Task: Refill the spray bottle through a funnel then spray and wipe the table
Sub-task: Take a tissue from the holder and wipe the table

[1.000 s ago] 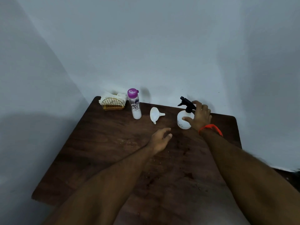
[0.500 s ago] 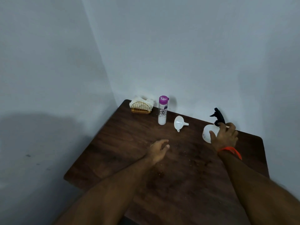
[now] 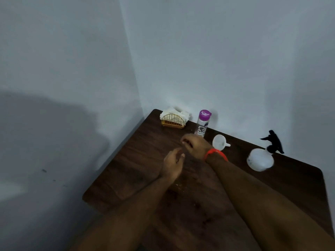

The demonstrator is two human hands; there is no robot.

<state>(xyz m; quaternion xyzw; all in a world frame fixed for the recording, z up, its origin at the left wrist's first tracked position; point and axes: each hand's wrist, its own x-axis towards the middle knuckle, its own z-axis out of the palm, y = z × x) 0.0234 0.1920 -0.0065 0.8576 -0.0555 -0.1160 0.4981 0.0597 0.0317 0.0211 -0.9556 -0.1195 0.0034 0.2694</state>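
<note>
A white spray bottle (image 3: 259, 160) with a black trigger head stands alone at the table's far right. A white funnel (image 3: 219, 141) lies on its side near the back edge. Left of it stands a clear water bottle (image 3: 202, 124) with a purple cap. My right hand (image 3: 194, 144), with an orange band at the wrist, hovers in front of the water bottle, fingers loosely curled and holding nothing. My left hand (image 3: 173, 164) floats just below it over the dark wooden table (image 3: 137, 171), fingers relaxed and empty.
A gold wire holder with white napkins (image 3: 174, 118) sits in the back left corner. Pale walls close in behind and to the left of the table. Crumbs and stains speckle the tabletop near my forearms.
My right hand has let go of the spray bottle and moved left to the water bottle. The view has swung left, and my left hand has stayed over the table.
</note>
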